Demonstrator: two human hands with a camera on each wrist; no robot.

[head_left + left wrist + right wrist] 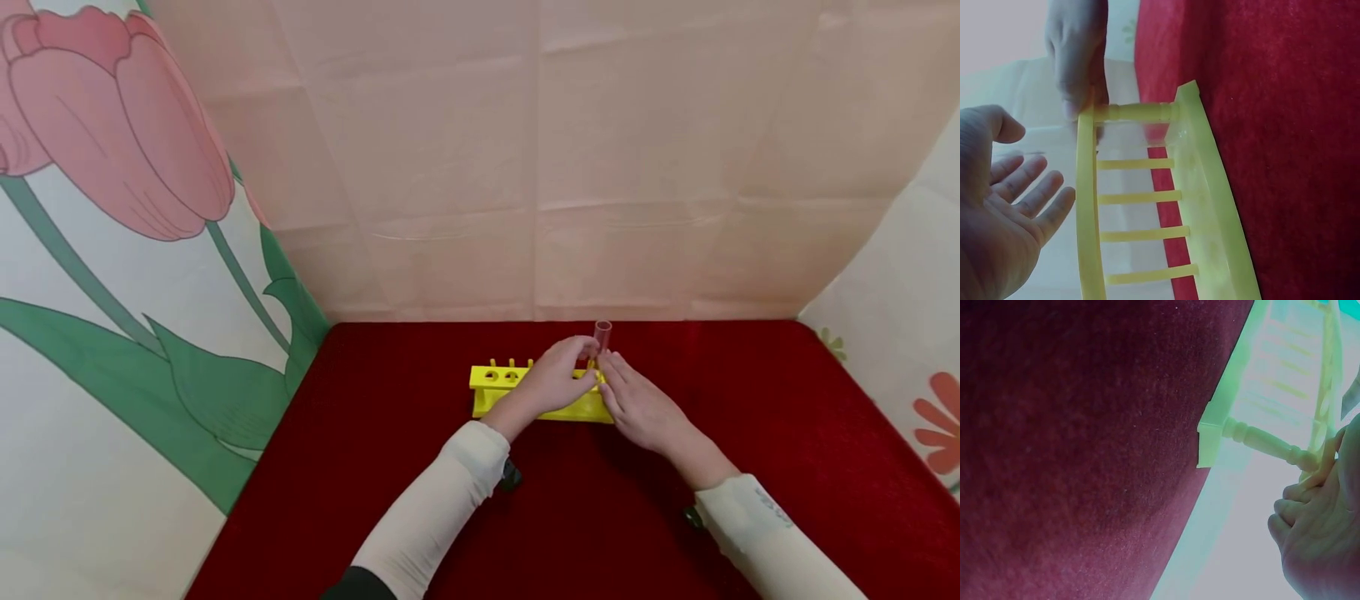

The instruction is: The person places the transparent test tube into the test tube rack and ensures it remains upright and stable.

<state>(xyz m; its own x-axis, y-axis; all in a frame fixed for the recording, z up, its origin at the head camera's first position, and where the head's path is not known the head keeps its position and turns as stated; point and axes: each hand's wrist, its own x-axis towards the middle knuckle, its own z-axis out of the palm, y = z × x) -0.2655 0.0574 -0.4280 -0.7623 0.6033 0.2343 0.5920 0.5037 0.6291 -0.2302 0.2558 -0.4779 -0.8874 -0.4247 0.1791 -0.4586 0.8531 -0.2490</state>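
A yellow test tube rack (495, 400) stands on the red-covered table, with round holes and short pegs along its top. At its right end a clear test tube (603, 333) rises upright; its lower part is hidden behind the hands. My left hand (557, 379) hovers over the rack beside the tube. In the left wrist view that hand (997, 244) has loosely bent fingers, thumb apart, with nothing between them. My right hand (645, 408) grips the rack's right end; in the right wrist view its fingers (1291, 512) are curled at the top plate.
A red cloth (360, 467) covers the table. Behind it hangs a plain pinkish sheet (450, 167), and a tulip-printed sheet (112, 250) is on the left. A white flowered sheet (907, 333) borders the right edge.
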